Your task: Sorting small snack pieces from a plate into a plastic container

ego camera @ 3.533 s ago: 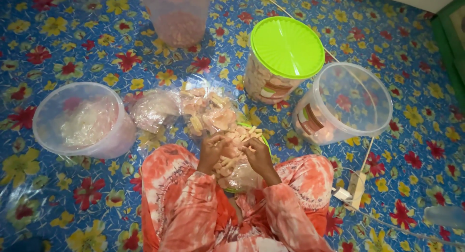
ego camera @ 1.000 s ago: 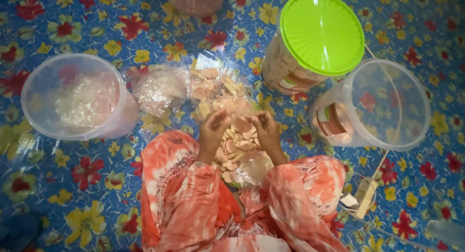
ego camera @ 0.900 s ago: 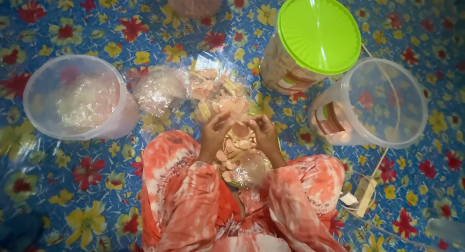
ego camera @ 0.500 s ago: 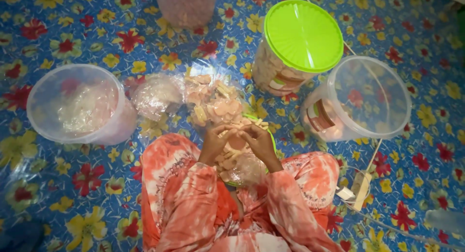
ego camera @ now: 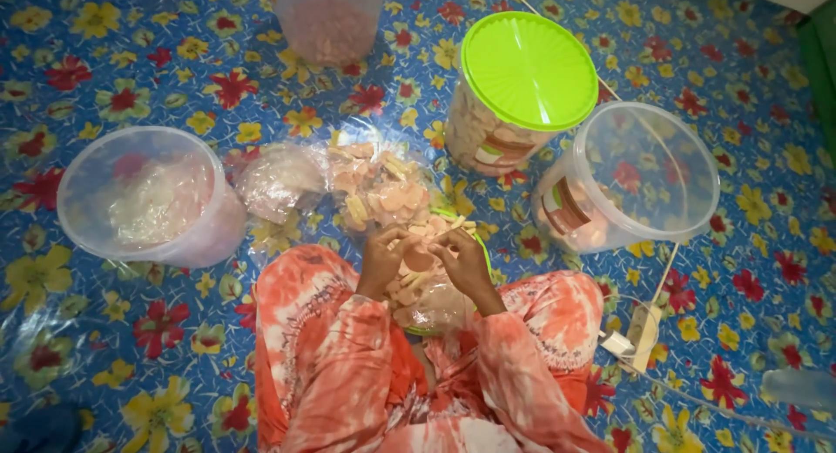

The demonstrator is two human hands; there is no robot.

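Both-handed: left hand [ego camera: 383,263] and right hand [ego camera: 466,261] pinch one cracker [ego camera: 420,260] between fingertips. Just beyond it, an open cracker bag [ego camera: 376,187]; green-lidded tub [ego camera: 514,91] farther off.

A small clear plastic bag [ego camera: 433,303] rests in the lap, bulging with pale orange and cream crackers [ego camera: 409,283] (round discs mixed with short sticks). Its mouth faces away from the body, where the left hand [ego camera: 383,260] and the right hand [ego camera: 466,261] pinch it from either side, fingers curled in on the film. One round cracker shows between the two hands, and a few sticks poke out above the right hand
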